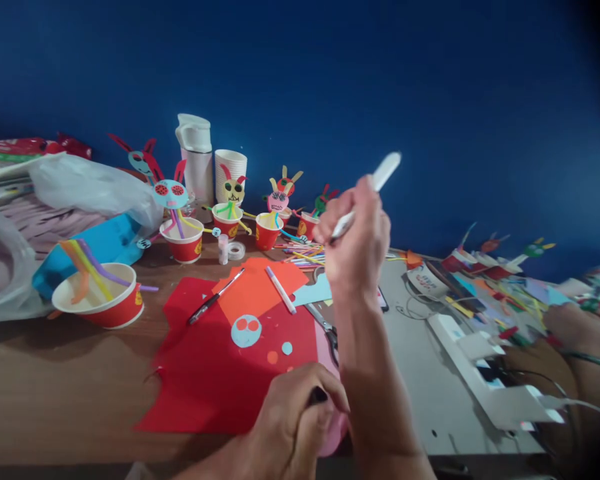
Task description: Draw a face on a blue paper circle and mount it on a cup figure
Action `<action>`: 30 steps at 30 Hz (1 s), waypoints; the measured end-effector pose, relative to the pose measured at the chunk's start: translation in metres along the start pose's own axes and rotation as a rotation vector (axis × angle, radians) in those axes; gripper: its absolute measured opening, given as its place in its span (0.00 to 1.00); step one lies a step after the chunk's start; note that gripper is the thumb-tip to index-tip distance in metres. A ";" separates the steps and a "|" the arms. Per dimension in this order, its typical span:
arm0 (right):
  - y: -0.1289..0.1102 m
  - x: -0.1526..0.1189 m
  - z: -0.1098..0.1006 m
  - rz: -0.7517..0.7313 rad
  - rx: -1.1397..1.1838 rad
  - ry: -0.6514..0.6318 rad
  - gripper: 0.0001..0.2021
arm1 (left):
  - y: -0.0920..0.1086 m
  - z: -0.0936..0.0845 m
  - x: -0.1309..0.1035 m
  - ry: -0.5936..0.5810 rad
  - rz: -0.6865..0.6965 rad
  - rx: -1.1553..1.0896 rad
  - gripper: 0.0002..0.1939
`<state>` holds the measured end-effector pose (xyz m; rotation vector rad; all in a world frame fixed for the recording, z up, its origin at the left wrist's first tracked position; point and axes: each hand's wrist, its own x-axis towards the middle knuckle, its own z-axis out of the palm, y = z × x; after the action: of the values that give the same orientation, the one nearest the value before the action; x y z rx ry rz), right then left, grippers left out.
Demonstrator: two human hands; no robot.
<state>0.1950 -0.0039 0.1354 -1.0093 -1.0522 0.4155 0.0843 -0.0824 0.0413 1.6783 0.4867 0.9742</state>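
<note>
My right hand (pixel 357 227) is raised above the table, its fingers wrapped round a white marker (pixel 387 170) that points down to the left. Low in front, my left hand (pixel 295 413) is closed on a small black pen cap (pixel 318 395). Just beyond it lies red paper (pixel 205 387). On that sheet rest a light blue paper disc (pixel 247 338) with two orange-red eye spots and a small blue paper dot (pixel 287 348). Partly hidden behind my right forearm are scissors (pixel 325 323).
A black pen (pixel 215 297) and a lilac-capped marker (pixel 281 290) lie on orange paper (pixel 257 273). Paper cups with pipe-cleaner figures (pixel 183 240) stand along the back. At right are a white power strip (pixel 465 360) with cables and another person's hand (pixel 580 330).
</note>
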 end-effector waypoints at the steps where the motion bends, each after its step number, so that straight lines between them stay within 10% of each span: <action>1: 0.001 0.002 -0.001 -0.002 -0.010 -0.036 0.21 | 0.001 0.000 -0.001 -0.039 -0.039 -0.012 0.17; 16: 0.053 -0.044 -0.045 0.298 -0.019 -0.303 0.09 | -0.009 -0.065 -0.023 -0.431 -0.261 0.530 0.09; 30: 0.098 -0.089 -0.058 0.226 -0.299 -0.253 0.12 | -0.052 -0.123 -0.013 -0.488 0.298 1.036 0.08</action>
<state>0.2194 -0.0453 -0.0008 -1.3760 -1.2561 0.5931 -0.0131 -0.0013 -0.0016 2.8867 0.4356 0.4561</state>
